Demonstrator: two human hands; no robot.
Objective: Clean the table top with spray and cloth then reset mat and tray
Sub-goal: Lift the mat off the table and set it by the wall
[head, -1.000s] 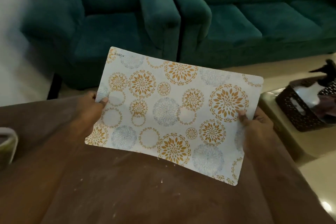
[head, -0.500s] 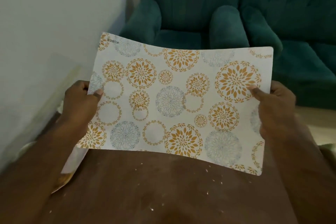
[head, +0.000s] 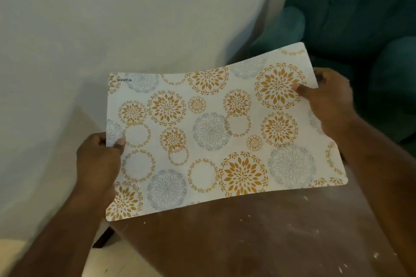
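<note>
- Fingers (head: pixel 120 141): L thumb pressed on top of the mat's left edge, other digits curled under; R thumb on top near the upper right corner, rest behind. Both pinching the sheet.
- Left hand (head: pixel 99 164): closed on the mat's left short edge, approx. mid-height.
- Right hand (head: pixel 331 101): closed on the right short edge, higher up, so the sheet sits tilted w/ its right side raised.
- Mat (head: pixel 220 139): thin white sheet, orange and grey-blue floral circles, small printed word at top left reading upside down. Held clear of the table, slight bow along its length. Two-edge hold likely keeps it taut and stops flopping; lifted prob. to bare the surface for cleaning.
- Table (head: pixel 236 243): dark brown top below and partly behind the mat, scattered pale crumbs/specks esp. at right. Judged not yet wiped.
- Sofa (head: pixel 360 7): teal, upper right, beyond the table.
- Wall (head: pixel 112 18): plain pale, left and centre.
- Floor (head: pixel 108 263): light strip lower left; dark bar there may be a table leg, view too blurred to confirm.
- Spray, cloth, tray: not in view.
</note>
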